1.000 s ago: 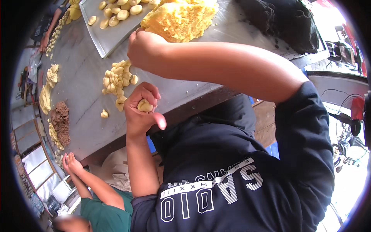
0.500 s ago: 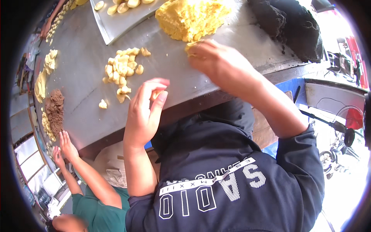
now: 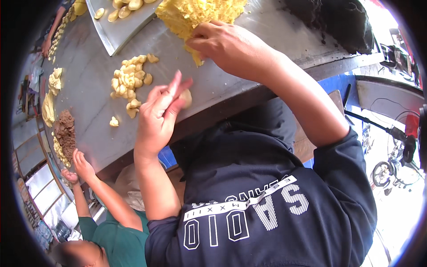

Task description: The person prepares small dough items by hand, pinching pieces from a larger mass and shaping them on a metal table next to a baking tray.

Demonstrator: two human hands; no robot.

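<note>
My right hand (image 3: 224,46) is closed at the near edge of a large crumbly mound of yellow dough (image 3: 200,13), its fingertips curled into it. A torn flap of the dough hangs below those fingers. Nearer the table's front edge, my left hand (image 3: 155,113) has a small pale, rounded piece of dough (image 3: 187,99) against its fingers. Motion blurs the fingertips there, and they partly cover the piece. Just left of that hand lies a heap of small pale-yellow dough pieces (image 3: 129,80), with a separate small lump (image 3: 114,121) beside it.
A metal tray (image 3: 106,38) with smooth dough rounds stands at the back. A black bag-like bundle (image 3: 333,26) rests at the right. On the left, a co-worker's hands (image 3: 82,167) are near brown dough (image 3: 66,133) and yellow dough (image 3: 49,109). Another person's arm shows far left.
My right hand has moved left and farther in, onto the dough mound. My left hand's fingers have shifted, and the pale dough piece shows more beside them. The whole view has shifted slightly.
</note>
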